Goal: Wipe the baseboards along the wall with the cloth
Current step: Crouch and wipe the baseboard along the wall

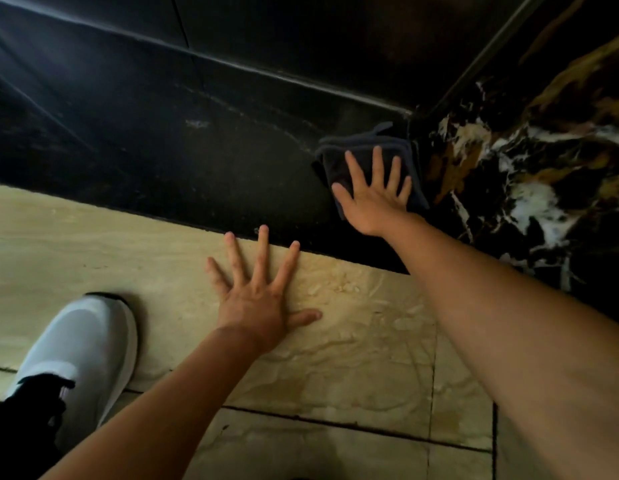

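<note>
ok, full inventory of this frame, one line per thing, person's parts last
cloth: 1, dark grey, folded, pressed flat on the baseboard at the corner
baseboard: 1 band, glossy black, along the far wall above the floor
marble wall: 1, black with white and gold veining, right side
floor tiles: several, beige, dark grout lines
shoe: 1, white, lower left on the floor
left hand: 1, fingers spread, flat on the floor
right hand: 1, open palm on the cloth
</note>
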`<act>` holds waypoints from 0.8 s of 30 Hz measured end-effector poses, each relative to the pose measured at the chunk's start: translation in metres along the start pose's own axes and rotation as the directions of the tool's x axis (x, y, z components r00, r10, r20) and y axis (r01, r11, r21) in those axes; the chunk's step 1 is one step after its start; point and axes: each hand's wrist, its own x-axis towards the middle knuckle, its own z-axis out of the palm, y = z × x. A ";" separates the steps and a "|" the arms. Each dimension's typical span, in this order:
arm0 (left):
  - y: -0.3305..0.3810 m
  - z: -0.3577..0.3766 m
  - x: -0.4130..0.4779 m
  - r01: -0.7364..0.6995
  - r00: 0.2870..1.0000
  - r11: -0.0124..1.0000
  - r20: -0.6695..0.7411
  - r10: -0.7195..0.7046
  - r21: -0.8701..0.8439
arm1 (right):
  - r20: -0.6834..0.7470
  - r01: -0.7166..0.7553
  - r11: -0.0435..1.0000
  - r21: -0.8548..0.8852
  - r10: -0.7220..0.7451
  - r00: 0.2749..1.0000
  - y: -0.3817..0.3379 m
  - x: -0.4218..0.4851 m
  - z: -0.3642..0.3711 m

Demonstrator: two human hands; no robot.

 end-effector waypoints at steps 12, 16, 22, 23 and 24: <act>-0.002 -0.001 0.005 0.046 0.992 0.999 0.120 -0.042 -0.024 | -0.070 -0.014 0.997 0.075 0.019 0.997 -0.010 -0.069 0.025; 0.002 0.002 0.007 0.072 0.992 0.997 0.105 -0.072 -0.003 | -0.175 -0.077 0.994 0.078 0.090 0.980 -0.019 -0.119 0.060; 0.000 0.010 0.010 0.067 0.996 0.998 0.064 -0.066 -0.009 | -0.072 -0.101 0.990 0.100 0.109 0.991 -0.027 0.017 -0.008; 0.000 0.010 0.011 0.068 0.995 0.998 0.068 -0.067 -0.008 | -0.030 -0.113 0.988 0.110 0.117 0.993 -0.032 0.033 -0.020; -0.002 0.009 0.011 0.066 0.995 0.998 0.078 -0.064 -0.016 | -0.007 -0.125 0.985 0.118 0.127 0.992 -0.035 0.043 -0.028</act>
